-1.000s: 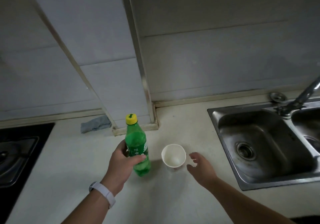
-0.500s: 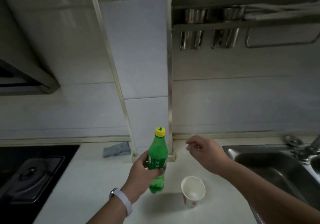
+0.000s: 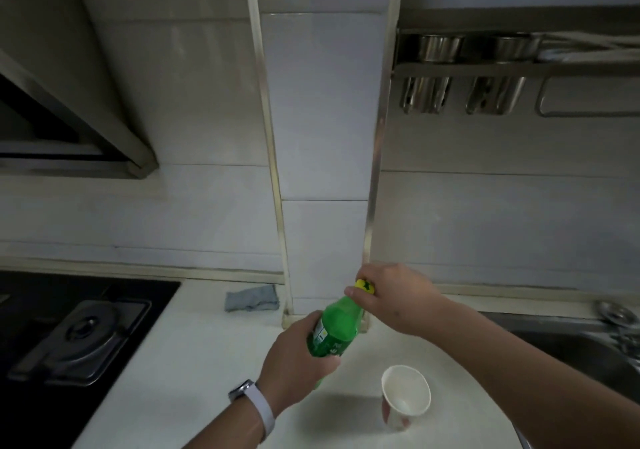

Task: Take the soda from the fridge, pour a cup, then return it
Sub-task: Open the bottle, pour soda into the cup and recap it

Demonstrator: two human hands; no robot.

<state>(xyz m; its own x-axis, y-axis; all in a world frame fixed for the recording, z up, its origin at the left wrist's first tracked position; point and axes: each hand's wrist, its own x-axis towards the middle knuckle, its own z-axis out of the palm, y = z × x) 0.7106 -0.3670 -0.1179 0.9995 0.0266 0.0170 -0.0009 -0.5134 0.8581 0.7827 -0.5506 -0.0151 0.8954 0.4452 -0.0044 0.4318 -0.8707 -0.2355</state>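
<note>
My left hand (image 3: 294,365) grips the body of a green soda bottle (image 3: 336,327), held above the white counter (image 3: 194,362) and tilted to the right. Its yellow cap (image 3: 364,286) is pinched by the fingers of my right hand (image 3: 391,296), which reaches in from the right. A white paper cup (image 3: 406,395) stands upright on the counter below and to the right of the bottle, with nothing visible inside it.
A black gas hob (image 3: 79,334) takes up the left of the counter. A grey cloth (image 3: 252,297) lies by the wall column. The steel sink (image 3: 585,348) with its tap is at the right. A metal rack (image 3: 485,74) hangs on the wall above.
My right hand has risen from beside the cup and closed on the bottle cap. My left hand has lifted and tilted the bottle rightward. The view has tipped upward.
</note>
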